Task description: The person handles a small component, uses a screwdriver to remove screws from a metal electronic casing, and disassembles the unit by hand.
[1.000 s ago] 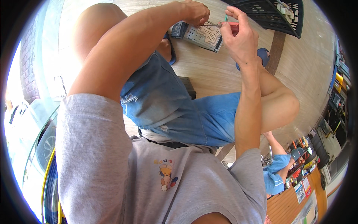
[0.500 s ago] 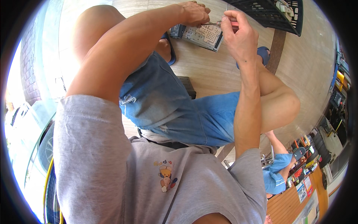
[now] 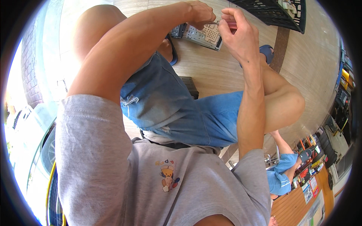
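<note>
My right hand (image 3: 235, 34) grips a red-handled tool (image 3: 230, 24), its thin metal shaft pointing left toward my left hand. My left hand (image 3: 200, 15) has curled fingers at the shaft's end; what they hold is hidden. Just beneath both hands, an electronic unit in a silver perforated metal case (image 3: 200, 37), with a dark front at its left end, lies on the tiled floor between my sandalled feet.
A black plastic crate (image 3: 260, 11) stands at the top right. A dark box (image 3: 190, 86) lies behind my legs. Another person in blue shorts (image 3: 281, 177) is at lower right, near shelves of tools and parts (image 3: 318, 154). A glass edge (image 3: 41, 124) is at left.
My right hand has shifted slightly up and left with the red-handled tool. My left hand has moved slightly, staying curled over the metal unit. The green bit seen above the tool is no longer visible.
</note>
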